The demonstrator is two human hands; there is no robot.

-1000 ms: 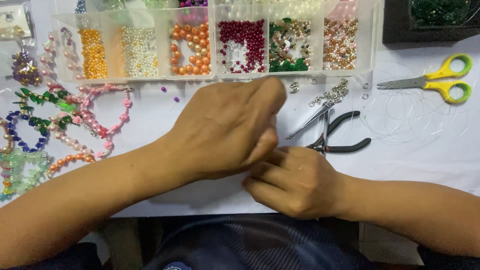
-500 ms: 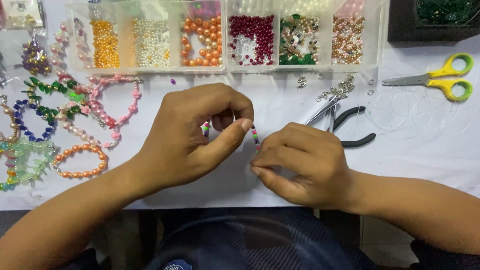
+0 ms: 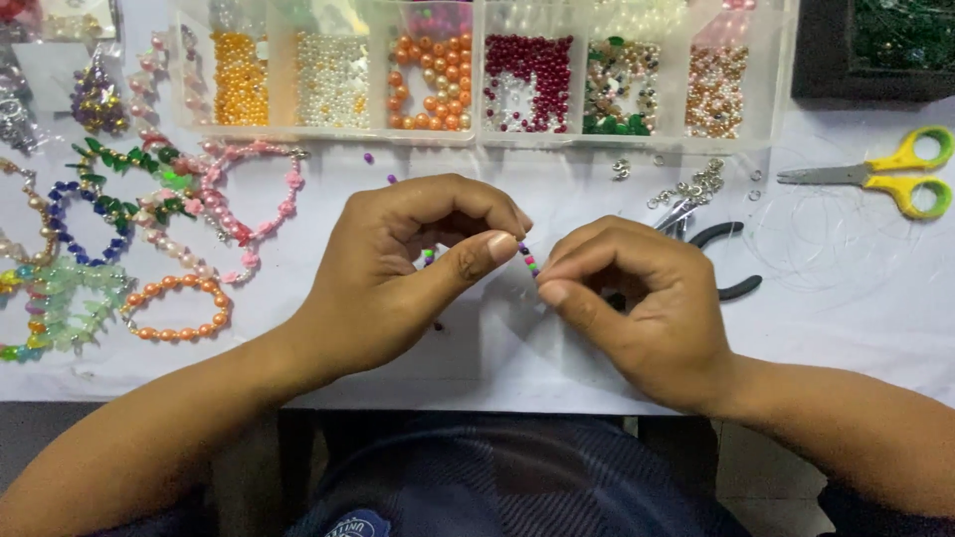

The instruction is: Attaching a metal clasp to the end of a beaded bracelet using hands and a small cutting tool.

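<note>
Your left hand [image 3: 398,273] and right hand [image 3: 637,308] met above the white table [image 3: 856,318], each closed in a fingertip pinch on a short strand of tiny multicoloured beads [image 3: 528,259] held between them, just below the clear plastic bead organiser box [image 3: 477,134], beside black-handled pliers [image 3: 721,261].

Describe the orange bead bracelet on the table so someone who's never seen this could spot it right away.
Start at the clear compartmented bead box along the table's far edge, then drop to the cluster of finished bracelets at its left end. The orange bead bracelet lies nearest the person, just outside the left hand's wrist. Unlike the pink bracelet and blue bracelet, it is one plain ring of round orange beads.
</note>
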